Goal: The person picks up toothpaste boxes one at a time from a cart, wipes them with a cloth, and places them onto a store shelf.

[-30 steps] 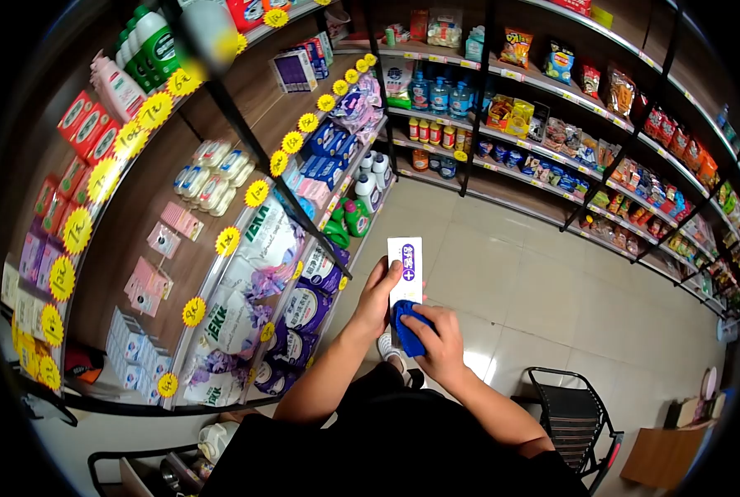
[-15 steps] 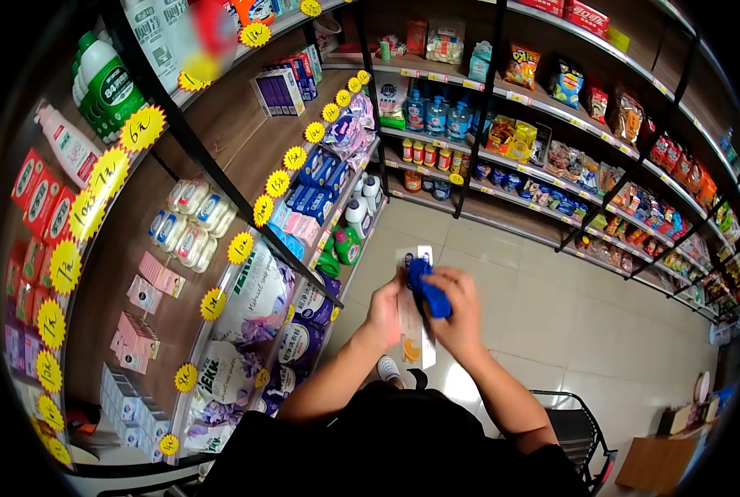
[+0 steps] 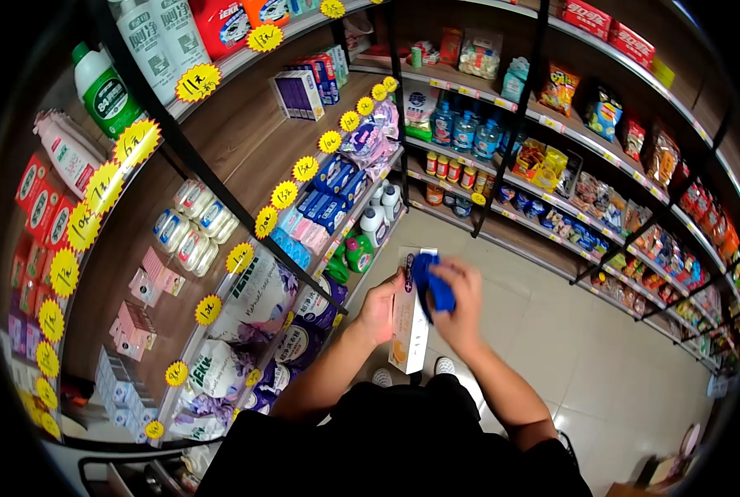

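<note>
My left hand (image 3: 377,309) is closed around one side of a long, slim white box (image 3: 408,327), shaped like a toothpaste carton, with an orange print near its lower end. The box is upright in the picture, in front of my body above the floor. A folded blue cloth (image 3: 437,291) is gripped in my right hand (image 3: 463,308), whose fingers curl over it. The cloth lies against the upper right part of the box and covers some of it. My right fingertips are slightly blurred.
On the left, a shelf unit holds soap boxes (image 3: 43,199), a green-and-white bottle (image 3: 107,93), wrapped bars (image 3: 194,228) and laundry bags (image 3: 258,291), with yellow price tags (image 3: 208,309). Shelves of snacks and water bottles (image 3: 463,131) stand ahead. Tiled floor (image 3: 536,331) lies between.
The view has swung left, so the shelves sit farther right. The box has turned and shows more of its broad printed face. The blue cloth stays against its upper part.
</note>
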`<state>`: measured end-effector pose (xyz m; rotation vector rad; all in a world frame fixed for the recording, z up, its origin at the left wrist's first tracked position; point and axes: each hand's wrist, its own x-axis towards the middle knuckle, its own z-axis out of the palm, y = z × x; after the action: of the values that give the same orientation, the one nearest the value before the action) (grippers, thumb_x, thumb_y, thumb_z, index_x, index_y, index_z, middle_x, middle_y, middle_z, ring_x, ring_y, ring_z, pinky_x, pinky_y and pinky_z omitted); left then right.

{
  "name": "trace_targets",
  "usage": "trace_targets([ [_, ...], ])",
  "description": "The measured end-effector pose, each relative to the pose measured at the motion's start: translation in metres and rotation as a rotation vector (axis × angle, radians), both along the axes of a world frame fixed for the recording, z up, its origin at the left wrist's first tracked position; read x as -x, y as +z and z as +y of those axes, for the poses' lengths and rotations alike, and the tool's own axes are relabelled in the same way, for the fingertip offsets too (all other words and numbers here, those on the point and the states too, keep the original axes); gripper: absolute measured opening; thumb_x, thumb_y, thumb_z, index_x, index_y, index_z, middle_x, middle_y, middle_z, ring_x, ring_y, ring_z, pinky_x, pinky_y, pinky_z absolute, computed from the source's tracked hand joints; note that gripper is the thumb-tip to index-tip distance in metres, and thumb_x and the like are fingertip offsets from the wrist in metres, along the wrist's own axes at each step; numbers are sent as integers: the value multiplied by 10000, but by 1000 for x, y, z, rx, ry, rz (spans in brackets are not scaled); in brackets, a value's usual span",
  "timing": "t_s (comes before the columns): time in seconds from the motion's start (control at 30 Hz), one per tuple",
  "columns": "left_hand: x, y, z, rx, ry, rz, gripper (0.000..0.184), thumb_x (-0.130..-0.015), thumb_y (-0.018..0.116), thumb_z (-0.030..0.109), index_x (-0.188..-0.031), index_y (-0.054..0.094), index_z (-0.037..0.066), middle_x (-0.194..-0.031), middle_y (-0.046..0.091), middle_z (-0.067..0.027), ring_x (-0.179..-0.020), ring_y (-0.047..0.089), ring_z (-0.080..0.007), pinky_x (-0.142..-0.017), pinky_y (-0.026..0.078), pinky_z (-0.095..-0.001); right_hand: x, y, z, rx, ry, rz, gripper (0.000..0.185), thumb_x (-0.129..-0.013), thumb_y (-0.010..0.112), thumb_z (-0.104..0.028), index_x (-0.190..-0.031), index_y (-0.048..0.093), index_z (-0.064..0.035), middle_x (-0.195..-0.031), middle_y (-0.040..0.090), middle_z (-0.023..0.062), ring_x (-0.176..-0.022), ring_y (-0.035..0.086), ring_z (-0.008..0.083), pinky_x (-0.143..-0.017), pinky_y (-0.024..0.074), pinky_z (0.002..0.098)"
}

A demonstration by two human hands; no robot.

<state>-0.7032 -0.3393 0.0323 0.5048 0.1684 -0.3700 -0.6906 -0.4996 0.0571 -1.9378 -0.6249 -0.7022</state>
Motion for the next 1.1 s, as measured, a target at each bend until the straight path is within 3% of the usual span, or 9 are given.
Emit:
trace_targets([
  [0.03, -9, -23, 6, 80, -114, -180, 402, -1062, 445, 426, -1265, 606, 119, -1163, 691, -70, -1034, 678, -223, -888, 549, -391, -20, 13, -3, -55, 31, 23, 480, -673, 721, 64, -1130, 665, -73, -1176, 618, 169, -1112, 593, 368, -954, 476, 433],
  [0.13, -21, -15, -14, 205, -30, -178, 398, -1052, 466, 395, -1275, 594, 91, -1181, 689, -103, -1071, 670, -263, -936, 541, -423, -50, 24, -19, -84, 147, 59, 467, -661, 726, 57, -1106, 675, -77, -1162, 625, 161, -1100, 601, 362, -945, 481, 423],
  [0.23, -37, 14, -46, 86, 278, 26, 443, -1049, 449, 452, -1257, 602, 91, -1081, 706, -125, -961, 694, -281, -845, 566, -406, -49, 16, -44, 29, 295, 12, 465, -625, 754, 21, -1074, 689, -81, -1152, 633, 149, -1059, 612, 364, -897, 498, 432],
  [0.33, -55, -3, -41, 22, 375, -59, 477, -1051, 424, 485, -1206, 629, 83, -983, 713, -144, -890, 702, -270, -769, 577, -417, -32, -2, -81, 73, 492, 43, 424, -639, 791, -26, -1049, 709, -97, -1156, 637, 117, -1014, 615, 343, -852, 510, 426],
  [0.57, -70, -4, -80, -99, 495, -99, 511, -1053, 414, 516, -1243, 599, 79, -1141, 680, -131, -983, 673, -232, -775, 582, -403, -31, -15, -121, 2, 627, -10, 361, -691, 793, -42, -1043, 724, -83, -1163, 636, 98, -972, 618, 316, -817, 517, 397],
  [0.67, -74, -20, -102, -559, 545, -64, 516, -997, 582, 447, -1346, 519, 72, -1194, 659, -132, -976, 629, -183, -772, 562, -345, -39, -12, -120, -77, 685, -43, 342, -718, 786, -50, -1053, 720, -66, -1172, 635, 109, -969, 621, 317, -818, 515, 398],
  [0.83, -75, -9, -97, -266, 382, -95, 539, -1021, 533, 434, -1384, 508, 36, -1290, 643, -140, -1002, 641, -180, -827, 551, -334, -45, -1, -131, -13, 809, -68, 342, -753, 782, -101, -1087, 720, -73, -1203, 638, 108, -967, 632, 310, -827, 515, 397],
  [0.93, -60, 16, -106, -208, 425, -72, 571, -1064, 381, 503, -1364, 547, 46, -1180, 688, -115, -951, 683, -191, -809, 552, -337, -51, -2, -145, 93, 796, -134, 369, -755, 765, -144, -1119, 726, -99, -1218, 635, 86, -1031, 612, 283, -827, 513, 392],
  [1.1, -56, -11, -99, -126, 327, -130, 588, -1052, 403, 512, -1379, 532, 40, -1184, 682, -146, -1033, 683, -248, -901, 556, -384, -58, -18, -140, 176, 743, -248, 404, -746, 735, -153, -1147, 723, -104, -1209, 619, 75, -1091, 592, 278, -833, 521, 395],
])
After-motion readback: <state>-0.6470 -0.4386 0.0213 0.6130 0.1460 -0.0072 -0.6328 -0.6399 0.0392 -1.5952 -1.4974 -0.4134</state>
